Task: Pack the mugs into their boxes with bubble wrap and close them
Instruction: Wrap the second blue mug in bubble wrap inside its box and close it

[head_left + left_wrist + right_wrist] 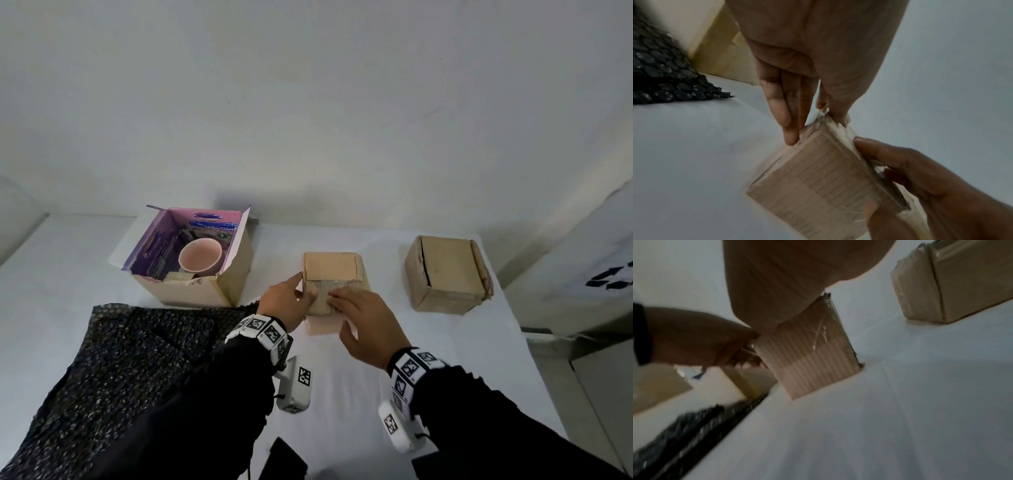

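A small brown cardboard box (pixel 330 267) stands mid-table with its flaps down and clear tape on it. My left hand (pixel 286 301) has straight fingers (pixel 785 113) against the box's left side and its thumb on the top corner. My right hand (pixel 363 318) lies flat on the front top flap, thumb down the front face (pixel 818 178). A second small box (pixel 445 274) stands closed to the right. A pink mug (pixel 200 255) sits in a larger open box (pixel 205 291) at the left. Black bubble wrap (pixel 120 359) is spread at the front left.
The white table (pixel 428 342) ends at the wall behind and drops off on the right past the closed box (pixel 951 280). The bubble wrap (pixel 657 73) reaches the large box (pixel 719 56). A dark object (pixel 287 459) lies at the near edge.
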`<state>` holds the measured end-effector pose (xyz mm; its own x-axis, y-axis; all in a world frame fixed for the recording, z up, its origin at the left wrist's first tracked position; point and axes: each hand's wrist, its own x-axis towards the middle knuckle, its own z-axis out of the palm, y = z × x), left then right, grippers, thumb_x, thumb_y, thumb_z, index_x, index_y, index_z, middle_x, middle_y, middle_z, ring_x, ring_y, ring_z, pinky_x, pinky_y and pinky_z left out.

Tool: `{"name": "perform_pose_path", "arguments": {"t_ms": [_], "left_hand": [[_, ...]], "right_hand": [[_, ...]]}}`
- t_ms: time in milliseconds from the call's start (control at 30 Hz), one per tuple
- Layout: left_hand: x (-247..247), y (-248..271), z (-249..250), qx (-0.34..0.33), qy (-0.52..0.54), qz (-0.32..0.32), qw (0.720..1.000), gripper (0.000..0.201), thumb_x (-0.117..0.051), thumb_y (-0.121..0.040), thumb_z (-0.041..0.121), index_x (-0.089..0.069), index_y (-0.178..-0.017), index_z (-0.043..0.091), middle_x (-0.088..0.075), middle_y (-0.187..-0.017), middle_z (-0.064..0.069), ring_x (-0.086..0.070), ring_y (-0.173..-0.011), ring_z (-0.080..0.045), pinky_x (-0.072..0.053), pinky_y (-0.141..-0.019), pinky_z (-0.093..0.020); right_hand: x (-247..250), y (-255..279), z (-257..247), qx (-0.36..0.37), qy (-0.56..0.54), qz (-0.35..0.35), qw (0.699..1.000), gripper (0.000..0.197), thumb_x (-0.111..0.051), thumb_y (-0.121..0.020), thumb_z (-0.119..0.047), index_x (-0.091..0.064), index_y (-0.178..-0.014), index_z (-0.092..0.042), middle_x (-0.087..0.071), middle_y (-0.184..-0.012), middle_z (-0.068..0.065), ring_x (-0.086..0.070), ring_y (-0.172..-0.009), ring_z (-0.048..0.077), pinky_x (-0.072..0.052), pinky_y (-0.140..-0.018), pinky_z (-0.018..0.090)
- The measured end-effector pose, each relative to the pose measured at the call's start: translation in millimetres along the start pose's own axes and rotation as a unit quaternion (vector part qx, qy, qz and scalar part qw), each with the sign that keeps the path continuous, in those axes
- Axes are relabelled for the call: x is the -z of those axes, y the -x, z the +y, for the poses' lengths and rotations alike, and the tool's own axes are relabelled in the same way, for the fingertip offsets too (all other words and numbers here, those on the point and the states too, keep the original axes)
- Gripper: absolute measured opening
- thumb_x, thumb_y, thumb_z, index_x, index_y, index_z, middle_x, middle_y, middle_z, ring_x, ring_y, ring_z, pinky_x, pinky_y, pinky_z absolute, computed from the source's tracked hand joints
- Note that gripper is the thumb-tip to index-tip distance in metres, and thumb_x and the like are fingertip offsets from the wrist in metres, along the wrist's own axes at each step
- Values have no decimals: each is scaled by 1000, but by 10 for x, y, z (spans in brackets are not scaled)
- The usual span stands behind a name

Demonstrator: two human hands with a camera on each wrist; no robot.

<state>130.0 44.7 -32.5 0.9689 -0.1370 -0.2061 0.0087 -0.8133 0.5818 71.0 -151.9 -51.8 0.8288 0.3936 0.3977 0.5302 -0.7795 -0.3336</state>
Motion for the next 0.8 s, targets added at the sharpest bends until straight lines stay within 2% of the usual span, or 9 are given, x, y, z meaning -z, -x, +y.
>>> {"name": "perform_pose_path", "arguments": {"t_ms": [133, 267, 333, 400, 467, 533, 633, 733, 800], "left_hand": [[-59, 26, 20, -19, -71, -2, 997, 50, -37, -98, 47, -32, -146, 32, -67, -116, 0, -60, -107, -28, -46, -83, -35], [-92, 13, 82, -9, -75, 17, 997, 47, -32, -100, 47, -39, -142, 27, -68, -113, -7, -59, -107, -30, -44, -84, -34], [-92, 2, 100, -7, -76, 24, 997, 48, -29, -100, 49, -42, -139, 25, -69, -111, -9, -60, -106, -31, -45, -85, -35], [-94, -6, 120, -11, -81, 23, 996, 43, -32, -100, 43, -45, -135, 22, -69, -108, -10, -61, -103, -32, -45, -83, -35], [-102, -6, 154, -14, -81, 17, 996, 38, -36, -100, 38, -47, -131, 20, -68, -107, -11, -61, -101, -32, -45, -80, -35], [-104, 0, 189, -14, -80, 13, 997, 37, -37, -100, 35, -46, -130, 18, -68, -106, -11, -61, -100, -32, -45, -80, -34], [-108, 0, 169, -10, -65, -1, 998, 39, -37, -100, 31, -43, -136, 19, -71, -102, -9, -61, -101, -30, -47, -82, -34], [-96, 24, 131, -2, 25, -26, 999, 40, -42, -99, 26, -43, -139, 21, -74, -91, 0, -69, -88, -14, -52, -81, -32], [-45, 77, 115, -4, 57, -17, 998, 35, -50, -97, 29, -52, -131, 22, -73, -96, 4, -70, -78, -9, -54, -79, -31]], "right_hand": [[54, 12, -27, 11, 44, -1, 999, 31, -62, -75, -18, -61, -105, -15, -58, -111, 0, -55, -103, 27, -44, -81, 34], [-17, -127, 9, 8, 97, -82, 992, 61, -53, -82, -21, -43, -142, -12, -43, -148, 4, -38, -136, 24, -31, -112, 43], [-82, -100, 36, 26, 118, -131, 984, 68, -52, -83, -15, -34, -149, -13, -36, -154, 4, -34, -142, 23, -26, -116, 46], [-114, -47, 43, 28, 114, -128, 985, 76, -59, -76, -3, -35, -148, -12, -40, -152, 6, -38, -140, 24, -24, -116, 43], [-107, 13, 15, 22, 100, -90, 991, 74, -60, -70, 5, -47, -141, -10, -51, -143, 8, -50, -131, 24, -32, -112, 42], [-80, 45, -9, 23, 95, -48, 994, 58, -49, -74, 2, -60, -130, -10, -62, -131, 9, -60, -120, 25, -44, -104, 41], [-5, 13, -24, 20, 92, -12, 995, 49, -34, -80, -6, -69, -115, -10, -68, -117, 7, -66, -104, 26, -55, -89, 38], [72, -32, 49, 16, 111, -8, 994, 31, -50, -76, 0, -66, -100, -12, -65, -103, 5, -59, -91, 25, -53, -74, 36], [114, -89, 113, 6, 126, -20, 992, 29, -63, -71, 3, -60, -94, -14, -61, -97, 4, -54, -88, 24, -48, -69, 33]]}}
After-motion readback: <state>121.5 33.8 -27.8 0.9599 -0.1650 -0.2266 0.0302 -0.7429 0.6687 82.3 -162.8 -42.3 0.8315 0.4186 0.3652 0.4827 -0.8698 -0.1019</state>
